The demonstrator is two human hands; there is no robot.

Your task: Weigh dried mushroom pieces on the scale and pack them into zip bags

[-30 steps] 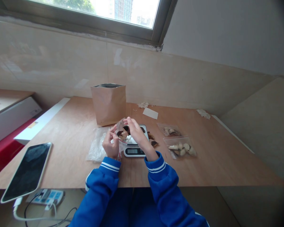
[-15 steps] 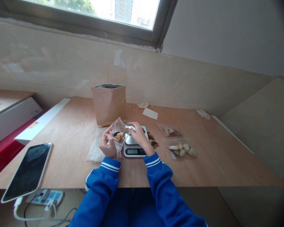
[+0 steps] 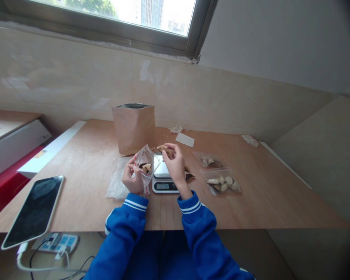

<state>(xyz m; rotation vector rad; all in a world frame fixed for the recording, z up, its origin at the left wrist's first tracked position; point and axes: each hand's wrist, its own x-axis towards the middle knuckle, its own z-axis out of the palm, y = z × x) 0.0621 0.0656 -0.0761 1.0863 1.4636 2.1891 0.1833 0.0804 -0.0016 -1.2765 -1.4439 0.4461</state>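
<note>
My left hand [image 3: 133,179] grips a clear zip bag [image 3: 147,152] by its left side, its mouth tilted up to the right. Inside lie a few dried, cream-and-brown slices [image 3: 146,167]. Over the back of the digital scale [image 3: 162,170], my right hand [image 3: 175,163] pinches dried brown slices [image 3: 161,148] between thumb and fingers. The scale's pan looks bare where it shows; its display is lit. More dark dried slices [image 3: 189,177] rest on the table beside the scale, partly behind my right wrist.
Behind the bag stands an open brown paper pouch [image 3: 134,130]. Clear plastic bags [image 3: 115,182] lie under my left hand. Two filled zip bags [image 3: 224,182] are at right, with a white card [image 3: 185,139] farther back. A tablet [image 3: 35,210] overhangs the front-left edge.
My right hand has lifted and turned beside the zip bag's mouth, and brown slices now show in its fingers. Fewer slices appear in the bag. My left hand keeps its place.
</note>
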